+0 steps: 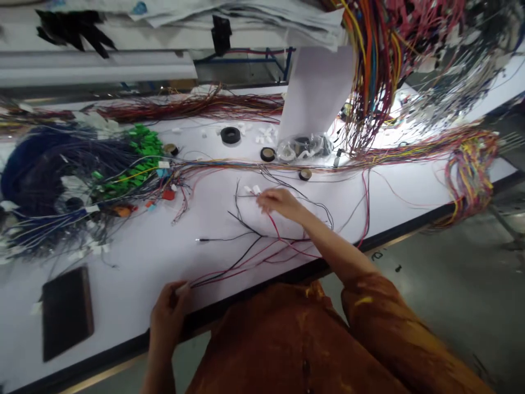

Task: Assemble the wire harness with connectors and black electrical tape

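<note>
On the white tabletop lies a wire harness [262, 236] of black and red wires with several branches. My left hand [172, 306] is at the front edge of the table, its fingers closed on a small white connector [183, 288] at the harness's left end. Further back, my right hand [281, 203] is pinched around a red wire [274, 223], which runs down from its fingers; the exact grip is partly hidden. Two small white connectors [252, 190] lie just beyond those fingertips. A thin black branch with a metal tip [199, 239] points left.
A dark tablet-like object [68, 313] lies at left front. Behind it sits a bundle of dark blue wires [74, 158] with green connectors [143, 145]. Tape rolls [230, 135] stand at the back. Colored wires [369, 71] hang at right; another bundle [471, 169] reaches the table's edge.
</note>
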### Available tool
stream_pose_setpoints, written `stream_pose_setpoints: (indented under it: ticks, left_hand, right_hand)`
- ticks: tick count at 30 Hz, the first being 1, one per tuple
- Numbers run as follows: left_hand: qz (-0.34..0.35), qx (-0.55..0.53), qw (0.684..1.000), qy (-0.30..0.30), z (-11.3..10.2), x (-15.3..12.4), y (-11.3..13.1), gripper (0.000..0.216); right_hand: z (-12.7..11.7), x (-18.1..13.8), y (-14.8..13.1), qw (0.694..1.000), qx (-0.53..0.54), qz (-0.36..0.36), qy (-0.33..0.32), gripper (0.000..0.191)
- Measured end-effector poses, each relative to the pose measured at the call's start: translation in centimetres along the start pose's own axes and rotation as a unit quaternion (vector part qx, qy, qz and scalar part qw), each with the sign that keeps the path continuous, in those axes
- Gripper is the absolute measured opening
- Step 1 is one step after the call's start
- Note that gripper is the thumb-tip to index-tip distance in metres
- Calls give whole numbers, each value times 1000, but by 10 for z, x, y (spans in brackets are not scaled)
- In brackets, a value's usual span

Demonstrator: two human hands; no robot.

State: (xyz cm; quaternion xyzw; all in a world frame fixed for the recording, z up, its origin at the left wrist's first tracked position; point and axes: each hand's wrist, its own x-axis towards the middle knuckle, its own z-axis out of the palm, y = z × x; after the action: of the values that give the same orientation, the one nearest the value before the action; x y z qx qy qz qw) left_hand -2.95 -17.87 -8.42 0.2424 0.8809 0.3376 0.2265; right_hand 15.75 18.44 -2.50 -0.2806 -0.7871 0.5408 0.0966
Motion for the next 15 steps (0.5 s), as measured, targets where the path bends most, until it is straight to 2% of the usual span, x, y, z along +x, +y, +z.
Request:
stream_pose_setpoints:
  ticks: [2,4,7,11,13,15]
  left_hand:
    - [15,26,999,11,-2,3,0,48]
    - [33,35,999,17,-3,6,-2,48]
    - [44,41,998,23,0,6,-7,48]
    - [22,63,997,31,3,1,-11,48]
    - [12,82,996,27,2,0,-11,46]
    - [10,101,995,15,0,0,-10,46]
  right_hand:
    - [-14,62,-8,981,-176,-17,79,29]
    - [-22,122,-13,931,-350,-2,106,33]
    - [-21,185,-15,912,-398,13,92,31]
    - [-9,217,-15,914,-401,-5,61,31]
    - [-13,223,-18,915,-396,-6,77,35]
    - [-30,227,-26,913,-390,4,121,39]
